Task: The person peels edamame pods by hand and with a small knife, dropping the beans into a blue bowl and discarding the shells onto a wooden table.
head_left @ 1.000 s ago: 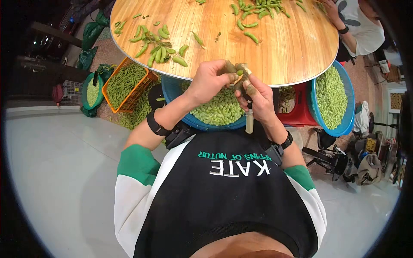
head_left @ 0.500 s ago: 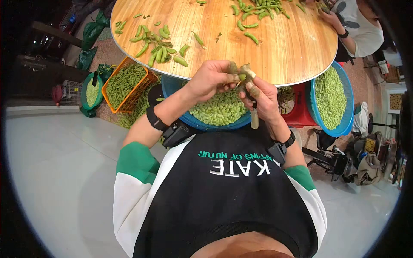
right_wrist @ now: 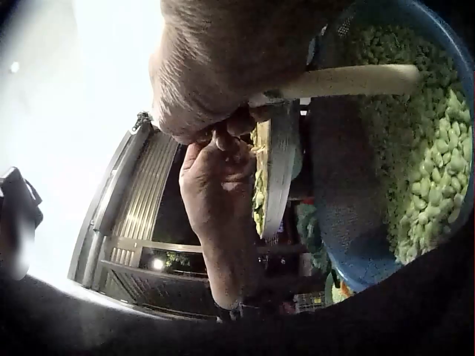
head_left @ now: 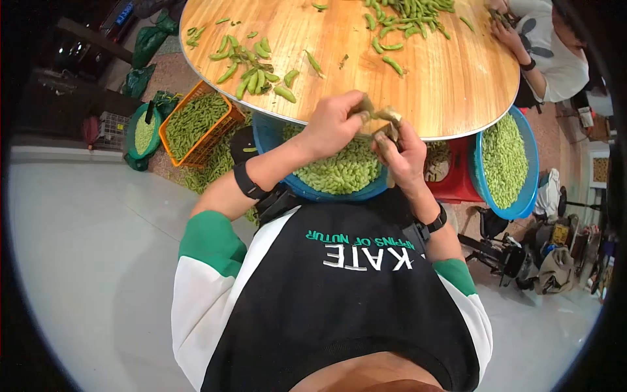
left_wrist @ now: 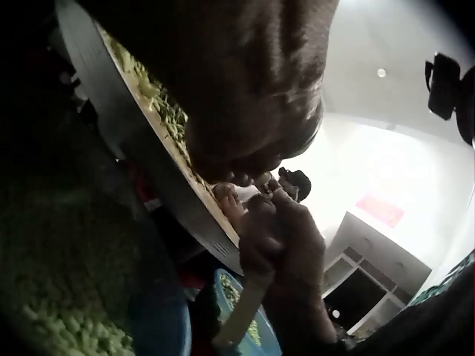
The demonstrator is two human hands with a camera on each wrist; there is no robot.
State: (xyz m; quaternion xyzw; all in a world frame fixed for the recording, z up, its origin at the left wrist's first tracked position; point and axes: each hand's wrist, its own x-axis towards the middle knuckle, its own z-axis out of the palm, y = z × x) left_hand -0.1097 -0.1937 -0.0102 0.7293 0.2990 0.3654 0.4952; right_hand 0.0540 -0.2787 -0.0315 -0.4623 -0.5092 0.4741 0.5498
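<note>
In the head view, the left hand (head_left: 336, 125) is above the near table edge with its fingers bent and its tips darkly stained; what lies between them cannot be made out. Close at its right, the right hand (head_left: 405, 155) grips a tool by its pale handle (head_left: 390, 179), which points down; the right wrist view shows the handle (right_wrist: 356, 80) sticking out of the fist, its other end hidden. Below both hands, a blue basin (head_left: 373, 191) holds shelled green beans (head_left: 339, 175). Green pods (head_left: 255, 80) lie on the round wooden table (head_left: 450, 78).
An orange crate (head_left: 230, 121) of pods stands at the left, beside a green basin (head_left: 134, 149) of beans. At the right are a red stool-like object (head_left: 457, 178) and another blue basin (head_left: 535, 171). Another person's hand (head_left: 508, 36) is at the table's far right.
The green pod between the fingertips is no longer visible, and the hands have moved slightly apart. The table and pods appear shifted slightly down and right in the head view.
</note>
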